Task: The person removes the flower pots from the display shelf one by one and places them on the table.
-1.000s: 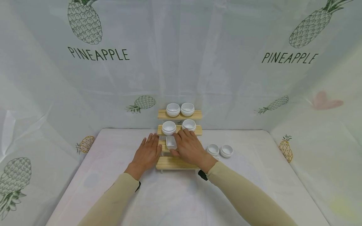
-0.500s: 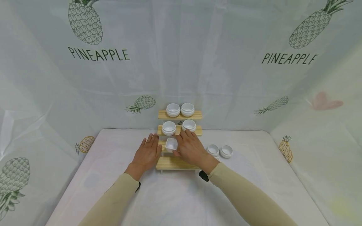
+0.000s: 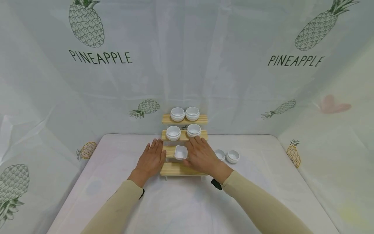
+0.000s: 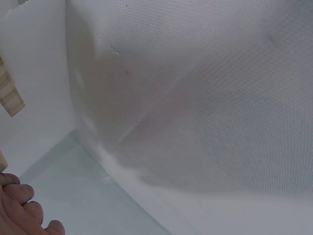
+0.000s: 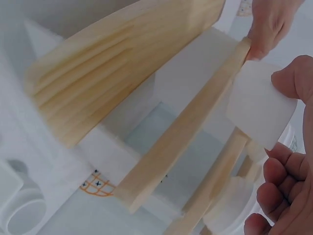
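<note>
A small white square bowl (image 3: 181, 152) is at the second-lowest step of a wooden tiered stand (image 3: 175, 169). My right hand (image 3: 201, 154) pinches it from the right, with the thumb on its side in the right wrist view, where the bowl (image 5: 259, 105) sits at the step's edge. My left hand (image 3: 150, 159) lies with straight fingers along the stand's left side, fingertips right at the steps' ends. In the left wrist view only a few fingers of the left hand (image 4: 22, 210) show.
Two round white bowls (image 3: 192, 113) stand on the top step and two more round bowls (image 3: 173, 133) on the step below. Right of the stand, round bowls (image 3: 232, 156) sit on the white-covered table (image 3: 263, 182). A pineapple-print cloth (image 3: 187, 65) hangs behind.
The square bowl has tipped and shifted forward and to the right on its step, my right hand moving with it. My left hand has stayed in place.
</note>
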A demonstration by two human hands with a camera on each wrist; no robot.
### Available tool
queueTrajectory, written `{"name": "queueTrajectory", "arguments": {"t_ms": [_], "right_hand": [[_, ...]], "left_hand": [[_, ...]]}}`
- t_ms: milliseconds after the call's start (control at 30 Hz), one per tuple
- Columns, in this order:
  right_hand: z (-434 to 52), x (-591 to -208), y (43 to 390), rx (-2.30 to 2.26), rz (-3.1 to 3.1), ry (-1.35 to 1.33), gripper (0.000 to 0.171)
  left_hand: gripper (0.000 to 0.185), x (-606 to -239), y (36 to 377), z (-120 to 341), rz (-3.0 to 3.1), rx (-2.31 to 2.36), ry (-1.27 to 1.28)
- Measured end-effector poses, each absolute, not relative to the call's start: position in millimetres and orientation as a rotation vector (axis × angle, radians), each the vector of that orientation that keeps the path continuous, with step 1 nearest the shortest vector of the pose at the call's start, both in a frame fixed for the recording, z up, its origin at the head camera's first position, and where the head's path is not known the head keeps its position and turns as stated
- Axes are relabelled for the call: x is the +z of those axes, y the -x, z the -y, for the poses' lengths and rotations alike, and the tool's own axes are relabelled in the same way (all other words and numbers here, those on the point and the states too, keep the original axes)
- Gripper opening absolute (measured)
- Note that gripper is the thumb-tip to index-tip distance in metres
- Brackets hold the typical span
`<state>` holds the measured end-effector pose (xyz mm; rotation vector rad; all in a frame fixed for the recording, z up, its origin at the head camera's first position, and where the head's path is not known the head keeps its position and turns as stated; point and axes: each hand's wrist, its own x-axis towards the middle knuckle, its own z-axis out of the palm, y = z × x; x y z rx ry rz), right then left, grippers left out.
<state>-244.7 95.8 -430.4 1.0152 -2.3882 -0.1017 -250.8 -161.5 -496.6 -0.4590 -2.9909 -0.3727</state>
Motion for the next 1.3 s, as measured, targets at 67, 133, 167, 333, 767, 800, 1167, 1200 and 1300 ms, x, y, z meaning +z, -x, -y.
{"name": "queueTrajectory", "arguments": {"t_ms": [67, 133, 167, 333, 767, 800, 1167, 1200, 1300], "right_hand": [[-100, -430, 243, -0.103, 2.383, -1.012, 0.047], [-105, -430, 243, -0.103, 2.378, -1.009, 0.048], [-108, -431, 242, -0.102, 2.378, -1.007, 0.048], [-119, -432, 241, -0.094, 2.375, -1.004, 0.052], [-152, -429, 234, -0.084, 2.412, -0.966, 0.049], [-156, -429, 233, -0.085, 2.411, -0.964, 0.049], [-211, -433, 230, -0.068, 2.393, -0.938, 0.052], [-216, -434, 230, -0.063, 2.392, -0.931, 0.052], [-235, -439, 229, -0.052, 2.405, -0.915, 0.05]], "left_hand": [[0.066, -496, 251, 161, 2.983, -0.385, 0.465], [0.066, -496, 251, 161, 2.977, -0.383, 0.468], [0.066, -496, 250, 161, 2.975, -0.381, 0.467], [0.066, -496, 250, 161, 2.971, -0.386, 0.468], [0.066, -494, 250, 161, 2.982, -0.401, 0.469], [0.066, -495, 250, 161, 2.982, -0.398, 0.47], [0.065, -495, 249, 160, 2.967, -0.406, 0.461], [0.065, -495, 249, 160, 2.97, -0.4, 0.461], [0.065, -494, 249, 160, 2.977, -0.389, 0.464]]}}
